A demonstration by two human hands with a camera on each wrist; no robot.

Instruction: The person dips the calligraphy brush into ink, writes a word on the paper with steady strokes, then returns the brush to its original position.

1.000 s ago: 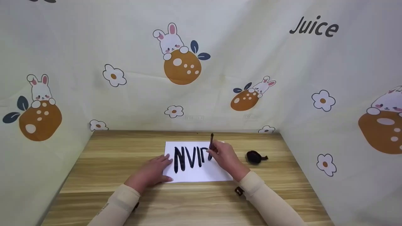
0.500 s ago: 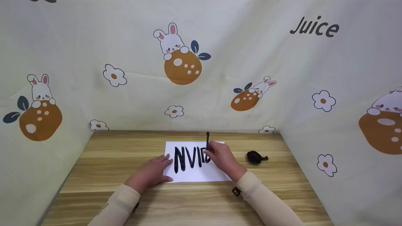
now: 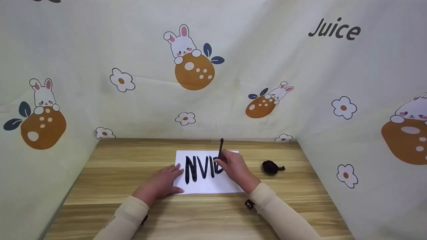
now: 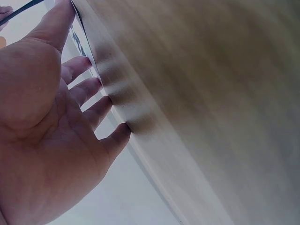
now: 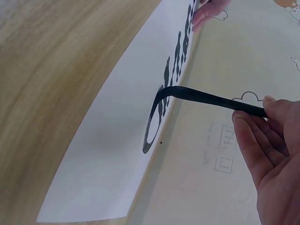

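Observation:
My right hand (image 3: 237, 169) pinches a dark, slim brush (image 5: 206, 97) by its handle, thumb against the fingers. The brush's black tip bends over against the white sheet of paper (image 3: 208, 187), at the left foot of a rounded stroke (image 5: 147, 138). Thick black letters (image 3: 190, 169) reading "NVID" run across the upper half of the sheet, the last one partly behind my right hand in the head view. With fingers spread, my left hand (image 3: 161, 181) rests at the sheet's left edge. In the left wrist view its fingertips (image 4: 123, 129) touch down along that edge.
A small black round dish (image 3: 269, 167) with a short handle sits on the wooden table (image 3: 110, 186) to the right of the sheet. Pale cloth (image 3: 146, 110) printed with rabbits and oranges hangs behind the table and along both sides.
The right hand and brush have moved slightly left and toward me, and the curved stroke of the last letter now reaches back to its upright. The left hand has stayed put.

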